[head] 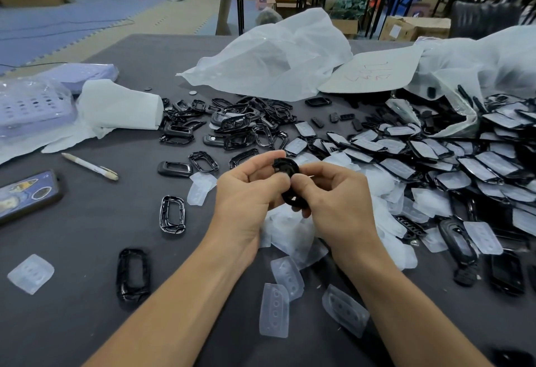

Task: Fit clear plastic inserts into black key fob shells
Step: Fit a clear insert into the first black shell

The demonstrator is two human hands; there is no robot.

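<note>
A dark grey table (87, 230) fills the view. At 12 o'clock a crumpled white plastic bag (278, 56) lies on it, and a second bag (478, 59) sags open at 2 o'clock, with a cardboard sheet (371, 72) bearing red writing between them. From 2 to 4 o'clock spreads a wide pile of filled shells (464, 163), black frames with clear panels in them, overlapping one another. At 11 to 12 o'clock sits a smaller heap of empty black shells (237, 123). At 9 to 10 o'clock a lavender perforated tray (32, 108) in plastic wrap rests beside a folded white cloth (119, 105).

Both forearms reach in from 6 o'clock and the hands meet at the centre. The left hand (246, 192) and the right hand (336, 195) each curl their fingers and thumbs round one black key fob shell (287, 168), held up above the table between them; I cannot tell whether an insert is in it. Just below the hands lies a heap of clear plastic inserts (290, 233), with more loose ones (274, 310) at 6 o'clock.

A phone (26, 192) lies at 9 o'clock, a single shell (132, 273) at 7 o'clock, a white pen (90, 166) at 9 to 10 o'clock, and a lone insert (30, 273) at 8 o'clock.
</note>
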